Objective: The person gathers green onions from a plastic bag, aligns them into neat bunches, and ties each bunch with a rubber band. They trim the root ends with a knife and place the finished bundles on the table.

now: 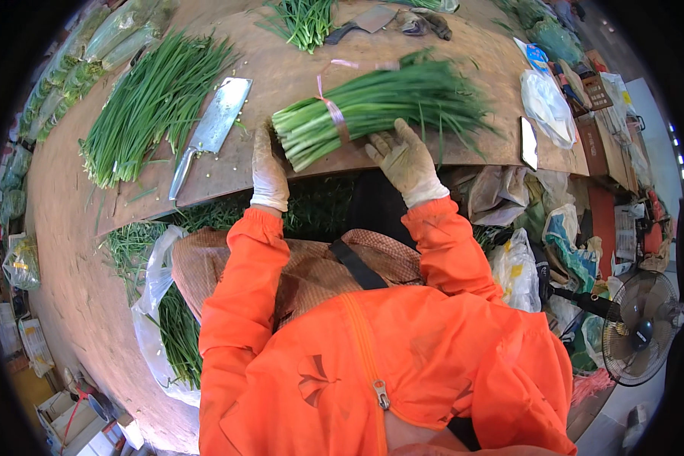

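A bundle of green garlic chives [347, 114] lies on the wooden board [216, 176] in front of me, its pale cut ends to the left and its leaf tips to the right. A pink plastic tie [337, 117] goes round the stems, with a loose end trailing above. My gloved left hand [269, 171] stands upright against the cut ends; its fingertips are partly hidden. My gloved right hand [402, 157] is palm up at the bundle's near side, fingers spread and touching the leaves. The leaf tips are blurred. A cleaver [219, 117] rests left of the bundle.
Loose chives [154, 108] lie left of the cleaver, and another bunch [305, 23] at the back. A second cleaver [373, 20] and dark gloves [424, 24] are nearby. A phone [528, 142] sits at the board's right edge, with a plastic bag [547, 105] beyond. An electric fan [641, 333] stands right.
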### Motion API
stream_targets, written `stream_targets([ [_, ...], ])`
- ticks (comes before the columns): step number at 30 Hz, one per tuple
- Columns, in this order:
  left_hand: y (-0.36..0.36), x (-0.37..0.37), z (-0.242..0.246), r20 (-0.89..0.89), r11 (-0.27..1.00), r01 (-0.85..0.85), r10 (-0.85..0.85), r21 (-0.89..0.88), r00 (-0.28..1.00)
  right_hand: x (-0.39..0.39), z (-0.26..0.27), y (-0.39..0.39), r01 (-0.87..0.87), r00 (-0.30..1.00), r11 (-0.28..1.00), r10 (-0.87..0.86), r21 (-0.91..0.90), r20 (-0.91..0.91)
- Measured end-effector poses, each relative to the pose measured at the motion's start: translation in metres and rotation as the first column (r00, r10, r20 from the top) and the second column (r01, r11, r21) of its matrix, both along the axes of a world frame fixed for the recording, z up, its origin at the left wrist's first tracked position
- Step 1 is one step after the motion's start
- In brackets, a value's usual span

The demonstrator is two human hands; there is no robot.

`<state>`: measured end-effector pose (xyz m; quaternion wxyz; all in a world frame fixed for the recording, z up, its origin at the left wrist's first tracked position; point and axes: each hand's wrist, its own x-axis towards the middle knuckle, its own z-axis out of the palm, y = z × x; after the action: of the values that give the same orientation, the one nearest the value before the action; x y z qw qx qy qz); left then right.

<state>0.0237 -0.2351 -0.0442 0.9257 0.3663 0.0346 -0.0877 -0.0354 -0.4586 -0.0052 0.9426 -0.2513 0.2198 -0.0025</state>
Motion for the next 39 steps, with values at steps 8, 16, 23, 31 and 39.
stream_targets([
  [8,-0.020,-0.007,0.014,0.224,0.917,-0.302,0.246,0.261,0.943,-0.017,-0.009,0.028,-0.152,0.950,0.756,0.289,-0.636,0.116],
  [16,-0.025,0.003,0.019,0.437,0.798,-0.383,0.169,0.466,0.883,0.021,0.016,0.038,0.548,0.794,-0.166,0.411,-0.820,0.447],
  [23,-0.023,0.007,0.015,0.368,0.810,-0.383,0.224,0.445,0.902,0.063,0.027,0.055,0.665,0.723,-0.516,0.627,-0.540,0.291],
  [31,-0.028,0.005,0.023,0.218,0.908,-0.298,0.240,0.294,0.946,0.065,0.014,0.067,0.648,0.744,-0.538,0.598,-0.539,0.298],
  [39,-0.019,0.007,0.017,0.225,0.823,-0.210,0.103,0.527,0.969,0.058,0.025,0.073,0.667,0.715,-0.557,0.664,-0.494,0.217],
])
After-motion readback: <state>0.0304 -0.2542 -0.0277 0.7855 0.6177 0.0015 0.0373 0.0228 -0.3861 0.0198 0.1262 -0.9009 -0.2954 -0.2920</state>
